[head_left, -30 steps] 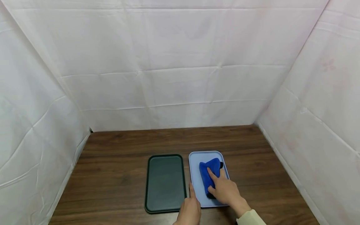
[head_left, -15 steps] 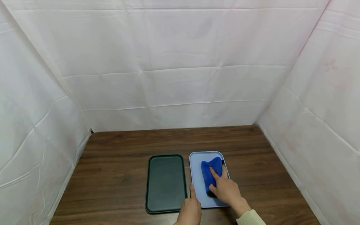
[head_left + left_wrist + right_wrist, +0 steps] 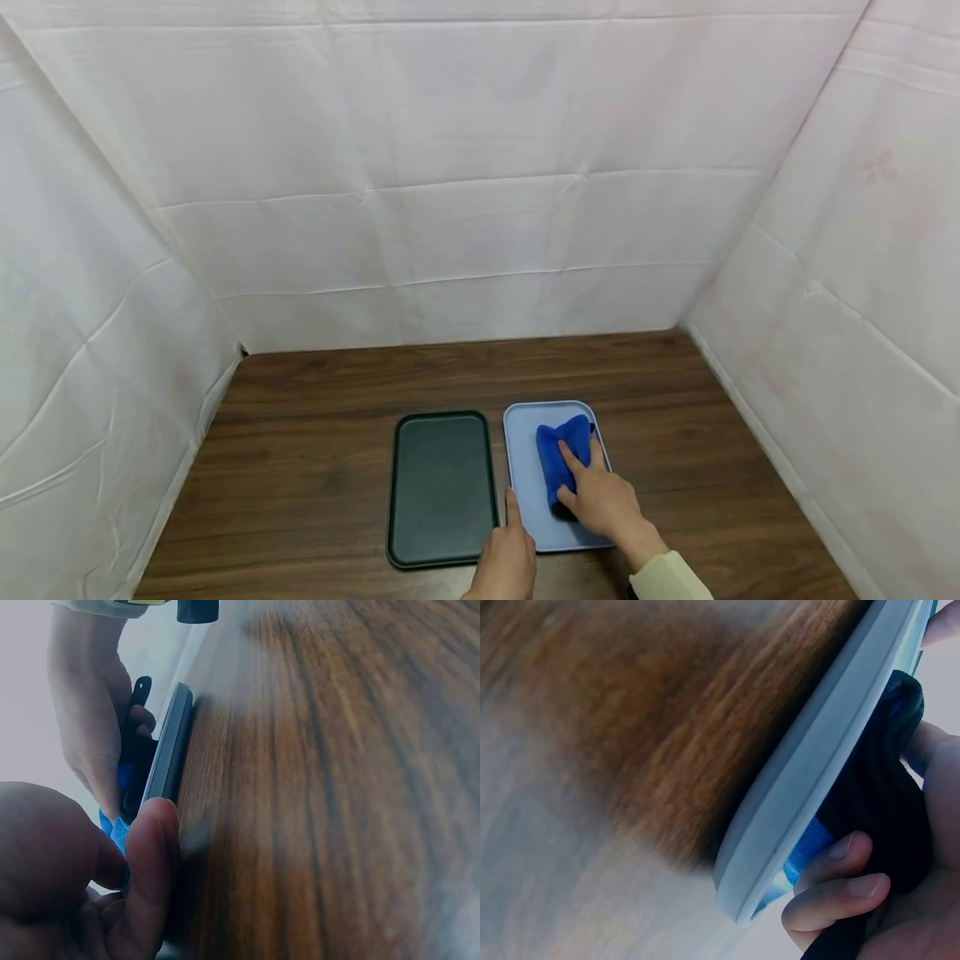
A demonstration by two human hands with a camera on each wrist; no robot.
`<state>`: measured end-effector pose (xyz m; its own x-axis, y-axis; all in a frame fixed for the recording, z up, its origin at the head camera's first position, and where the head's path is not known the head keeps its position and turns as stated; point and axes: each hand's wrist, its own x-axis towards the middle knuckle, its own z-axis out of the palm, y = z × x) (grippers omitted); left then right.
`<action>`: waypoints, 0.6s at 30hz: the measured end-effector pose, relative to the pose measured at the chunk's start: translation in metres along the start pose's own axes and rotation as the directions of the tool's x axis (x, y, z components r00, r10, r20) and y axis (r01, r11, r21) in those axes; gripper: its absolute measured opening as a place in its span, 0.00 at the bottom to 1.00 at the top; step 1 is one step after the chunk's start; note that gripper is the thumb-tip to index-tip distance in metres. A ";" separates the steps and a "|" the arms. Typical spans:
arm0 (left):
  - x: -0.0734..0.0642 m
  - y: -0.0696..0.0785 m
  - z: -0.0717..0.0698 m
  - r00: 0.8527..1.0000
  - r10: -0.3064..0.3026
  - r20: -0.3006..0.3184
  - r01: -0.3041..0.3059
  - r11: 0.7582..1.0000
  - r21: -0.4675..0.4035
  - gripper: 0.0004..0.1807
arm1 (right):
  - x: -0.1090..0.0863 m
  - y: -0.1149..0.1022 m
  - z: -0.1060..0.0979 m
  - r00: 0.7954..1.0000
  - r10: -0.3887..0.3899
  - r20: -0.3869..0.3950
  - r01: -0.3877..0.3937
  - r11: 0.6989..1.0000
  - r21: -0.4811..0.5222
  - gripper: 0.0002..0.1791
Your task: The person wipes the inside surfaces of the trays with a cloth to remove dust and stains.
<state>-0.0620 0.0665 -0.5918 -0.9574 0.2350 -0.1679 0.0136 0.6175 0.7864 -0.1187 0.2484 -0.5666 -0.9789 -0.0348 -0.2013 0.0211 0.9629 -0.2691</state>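
Around you, white sheeting (image 3: 465, 225) closes off the back and both sides of a dark wooden table (image 3: 315, 442). A dark green tray (image 3: 442, 487) sits at the lower centre of the head view, just left of the light blue tray (image 3: 527, 462), with a narrow gap between them. Your left hand (image 3: 506, 557) takes up the near end of that gap.

The blue cloth (image 3: 553, 454) lies on the blue tray, right of its middle, under the fingers of your right hand (image 3: 604, 502). A black piece (image 3: 877, 810) is against the cloth, inside your palm in the right wrist view.

Your right index finger points up the frame over the cloth, apart from the thumb, while two other fingers curl round the black piece. On the left, one straight finger runs along the blue tray's left side, touching it; whether you grip the rim, I cannot tell.
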 end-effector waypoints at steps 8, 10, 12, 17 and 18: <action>0.001 0.000 0.001 1.000 -0.008 -0.008 0.008 1.000 0.004 0.36 | 0.003 0.002 -0.004 1.000 -0.011 0.005 0.011 1.000 0.010 0.40; 0.000 -0.001 0.002 1.000 -0.004 -0.011 0.004 1.000 0.003 0.36 | 0.004 0.002 -0.005 1.000 -0.014 0.006 0.014 1.000 0.011 0.40; 0.000 -0.001 0.002 1.000 -0.001 -0.013 0.001 1.000 0.001 0.36 | 0.006 0.003 -0.005 1.000 -0.013 0.007 0.013 1.000 0.006 0.40; -0.001 -0.002 0.002 1.000 0.011 -0.016 -0.011 1.000 -0.003 0.37 | 0.012 0.004 -0.006 1.000 0.003 0.020 -0.003 1.000 0.004 0.40; -0.001 -0.002 0.002 1.000 0.013 -0.017 -0.013 1.000 -0.004 0.37 | 0.014 0.004 -0.006 1.000 0.004 0.019 -0.004 1.000 0.003 0.40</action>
<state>-0.0601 0.0664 -0.5939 -0.9619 0.2301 -0.1478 0.0247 0.6112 0.7911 -0.1331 0.2536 -0.5643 -0.9748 -0.0363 -0.2202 0.0253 0.9623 -0.2709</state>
